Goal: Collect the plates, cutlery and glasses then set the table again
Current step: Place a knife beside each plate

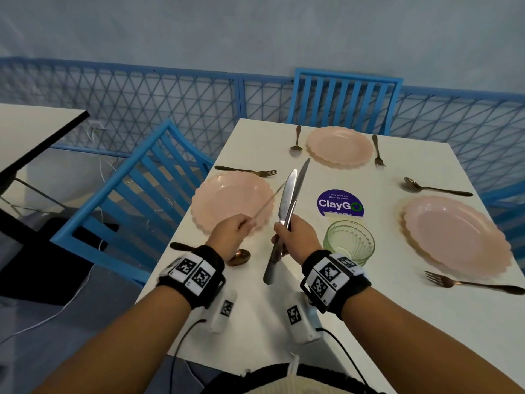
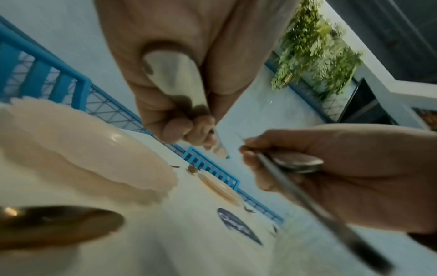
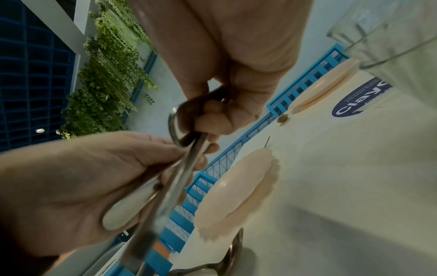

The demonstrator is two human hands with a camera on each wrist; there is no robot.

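The right hand (image 1: 295, 237) is gripping two knives (image 1: 289, 200) by their handles, fingers curled round them, blades pointing up and away over the middle of the tabletop (image 1: 355, 322). The left hand (image 1: 231, 237) is pinching a third knife (image 1: 268, 201), blurred, its blade slanting over the left plate (image 1: 227, 200). The two hands are hanging just beside each other above the near edge. A spoon (image 1: 238, 255) is lying under the left wrist, near that plate. A green glass (image 1: 349, 241) is standing just right of the right hand, near a purple sticker (image 1: 339, 203). A far plate (image 1: 339, 146) is sitting between a spoon and a fork; a right plate (image 1: 457, 237) is sitting likewise. Blue chairs (image 1: 345, 98) are standing round the tabletop.
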